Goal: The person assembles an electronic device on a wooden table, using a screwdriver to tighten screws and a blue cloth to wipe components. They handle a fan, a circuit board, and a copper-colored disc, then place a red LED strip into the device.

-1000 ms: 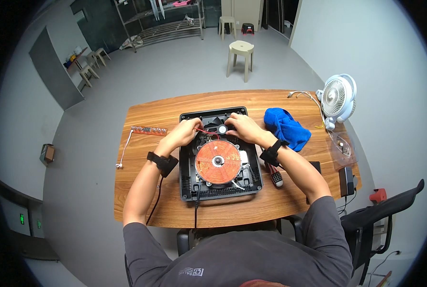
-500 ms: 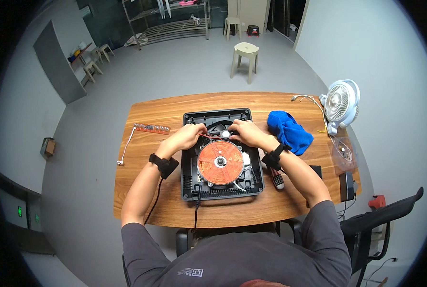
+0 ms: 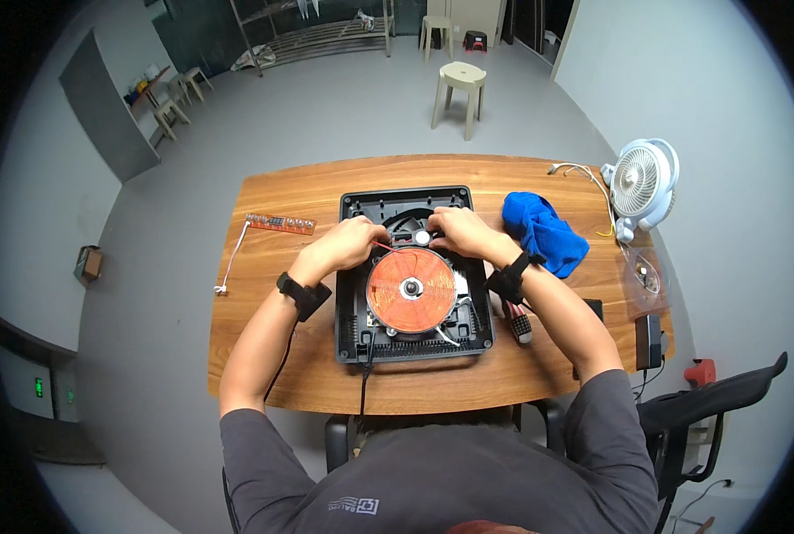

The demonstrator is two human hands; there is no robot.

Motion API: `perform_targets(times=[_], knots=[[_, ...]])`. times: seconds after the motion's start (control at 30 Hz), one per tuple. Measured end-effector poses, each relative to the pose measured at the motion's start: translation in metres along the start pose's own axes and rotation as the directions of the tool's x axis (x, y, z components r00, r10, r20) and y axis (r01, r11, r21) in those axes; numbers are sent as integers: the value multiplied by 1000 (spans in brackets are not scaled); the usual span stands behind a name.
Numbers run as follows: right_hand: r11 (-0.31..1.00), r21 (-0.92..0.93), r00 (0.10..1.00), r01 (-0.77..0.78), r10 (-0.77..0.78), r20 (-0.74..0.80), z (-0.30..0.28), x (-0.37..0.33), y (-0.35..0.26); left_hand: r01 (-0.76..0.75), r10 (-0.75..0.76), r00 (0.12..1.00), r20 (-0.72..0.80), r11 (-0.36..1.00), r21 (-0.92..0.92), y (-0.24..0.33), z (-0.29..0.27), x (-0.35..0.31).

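An opened induction cooker [image 3: 348, 294] lies on the wooden table, its black housing facing up. A round copper-coloured coil [image 3: 392, 289] fills its middle. Behind the coil is a black cooling fan [image 3: 405, 228], partly hidden by my hands. My left hand [image 3: 354, 242] has its fingers closed at the fan's left edge, beside a thin red wire [image 3: 384, 246]. On the fan's right edge, near a pale round part [image 3: 424, 238], my right hand [image 3: 465, 234] grips with bent fingers. The fingertips of both hands are partly hidden.
Left of the cooker lies a narrow circuit board [image 3: 281, 223] with a white cable. A blue cloth [image 3: 546, 236], a screwdriver-like tool with a dark grip [image 3: 518, 323], a white fan [image 3: 639, 181] and a black power adapter [image 3: 649, 342] are on the right. A black cord [image 3: 365, 383] runs over the front edge.
The whole view has shifted slightly, with the table now higher in the picture. Both hands stay at the fan, and the red wire now curves over the coil's far edge.
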State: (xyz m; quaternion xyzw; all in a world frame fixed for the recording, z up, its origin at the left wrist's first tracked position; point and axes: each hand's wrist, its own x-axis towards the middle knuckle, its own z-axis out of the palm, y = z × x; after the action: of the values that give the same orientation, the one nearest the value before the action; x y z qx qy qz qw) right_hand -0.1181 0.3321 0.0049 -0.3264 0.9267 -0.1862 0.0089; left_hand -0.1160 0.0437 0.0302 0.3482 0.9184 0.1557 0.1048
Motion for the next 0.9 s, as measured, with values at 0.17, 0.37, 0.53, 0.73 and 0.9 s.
perform_targets(times=[0.17,0.37,0.53,0.73,0.9], knots=[[996,-38,994,-84,86,71,1,16,2,103,-103,994,41,995,3,21,-14,2],[992,-39,985,-124,127,119,-6,21,-3,73,-71,997,28,996,-55,10,-11,1],[985,-54,977,-163,169,129,-4,23,-6,36,-34,999,40,997,-62,9,-8,-3],[986,-46,982,-162,166,90,0,19,-10,-41,38,999,-36,994,-105,16,-6,-16],[994,-28,994,-105,106,38,10,19,-5,-62,56,998,-41,986,-157,7,-6,-13]])
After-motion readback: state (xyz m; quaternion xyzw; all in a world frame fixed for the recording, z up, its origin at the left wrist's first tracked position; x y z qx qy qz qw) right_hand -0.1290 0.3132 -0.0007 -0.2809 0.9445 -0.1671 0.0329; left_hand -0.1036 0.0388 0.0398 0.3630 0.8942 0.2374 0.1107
